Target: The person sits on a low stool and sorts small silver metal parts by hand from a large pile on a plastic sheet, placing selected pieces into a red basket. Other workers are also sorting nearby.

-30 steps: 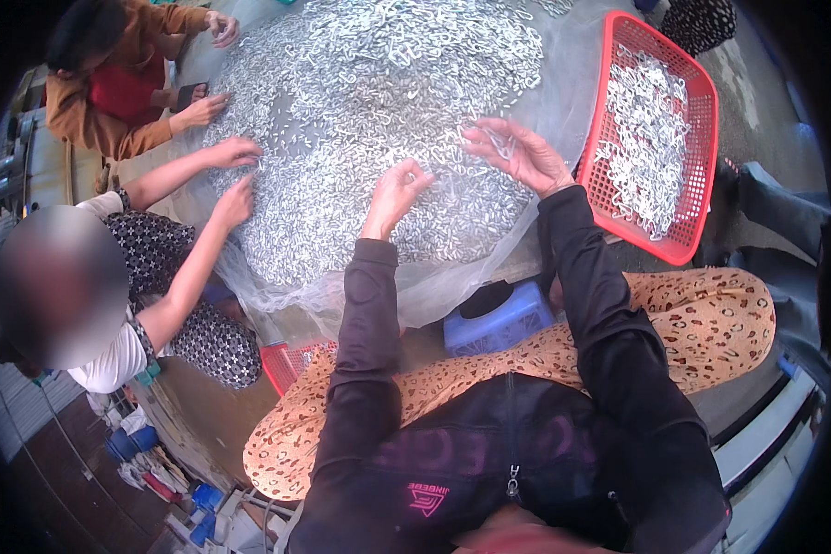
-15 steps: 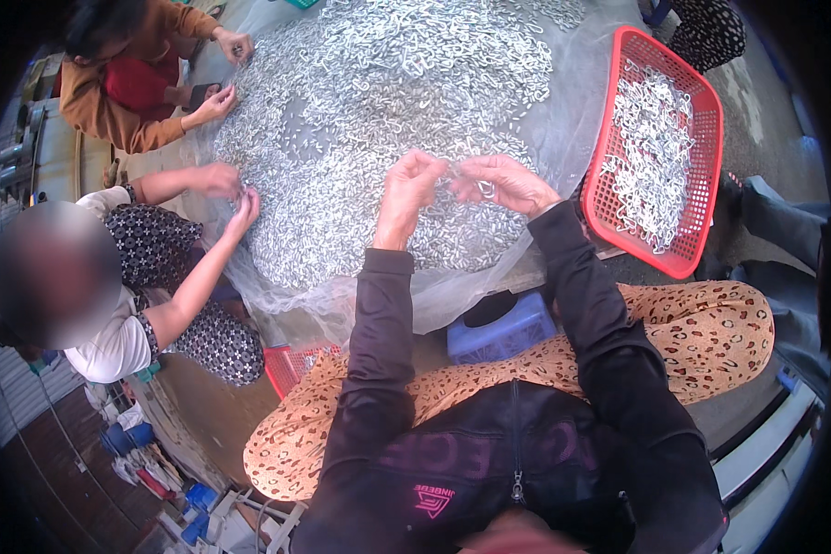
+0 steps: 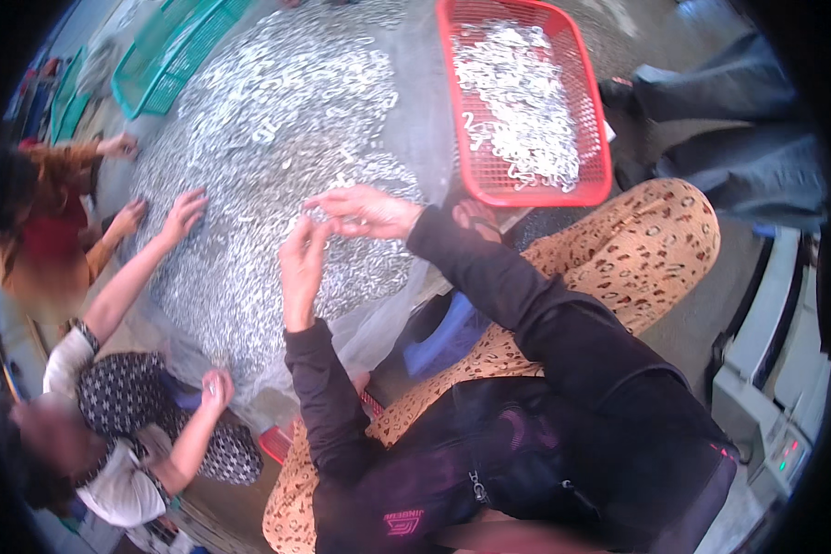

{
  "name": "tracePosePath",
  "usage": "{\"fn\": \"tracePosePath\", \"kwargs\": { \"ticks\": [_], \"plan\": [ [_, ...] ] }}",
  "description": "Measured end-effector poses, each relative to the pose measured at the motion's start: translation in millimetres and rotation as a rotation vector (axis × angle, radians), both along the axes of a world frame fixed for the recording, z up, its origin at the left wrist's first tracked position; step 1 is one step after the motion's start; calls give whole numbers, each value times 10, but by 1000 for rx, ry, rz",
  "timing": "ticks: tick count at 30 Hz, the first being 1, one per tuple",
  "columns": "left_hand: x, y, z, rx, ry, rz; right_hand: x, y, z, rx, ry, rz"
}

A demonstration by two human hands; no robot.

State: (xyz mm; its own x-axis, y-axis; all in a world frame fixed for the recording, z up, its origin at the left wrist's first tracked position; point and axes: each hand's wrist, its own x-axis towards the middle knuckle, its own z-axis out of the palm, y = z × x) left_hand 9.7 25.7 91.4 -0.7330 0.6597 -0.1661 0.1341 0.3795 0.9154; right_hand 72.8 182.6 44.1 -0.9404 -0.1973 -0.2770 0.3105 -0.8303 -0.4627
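My left hand and my right hand meet above a wide heap of small silvery-white S-shaped pieces. The fingertips of both hands are pinched close together. Something small and pale shows between them, but blur and the fingers hide its shape. Under the heap lies a thin translucent sheet. To the right of the heap stands a red plastic basket holding many white S-shaped pieces, larger-looking than those heaped on the sheet.
A co-worker's hand reaches over the heap at left; another person's hand is farther back. Green baskets stand at the far left. A blue plastic stool is near my legs. Another person's legs are at right.
The view has swung right, so the heap and basket sit farther left. My hands stay together over the heap. The nearer co-worker's hands have come apart, one reaching over the heap.
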Motion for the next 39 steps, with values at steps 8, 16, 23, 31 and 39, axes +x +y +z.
{"fn": "tracePosePath", "kwargs": {
  "ticks": [8, 16, 23, 31, 39],
  "plan": [
    [-65, 85, 80, 786, -412, 529, -76, -177, 73, -130, -205, -350],
    [159, 1272, 162, 449, 267, 60, 896, 2023, 266, 1168, -125, -471],
    [644, 1912, 16, 197, 661, 145, 1160, 2640, 447, 2106, -435, -751],
    [43, -164, -1015, -750, 426, -61, 130, 1103, -95, 1666, -107, 135],
    [101, -525, -1147, -478, 483, 113, -25, -250, -844, 1813, 168, 23]
  ]
}}
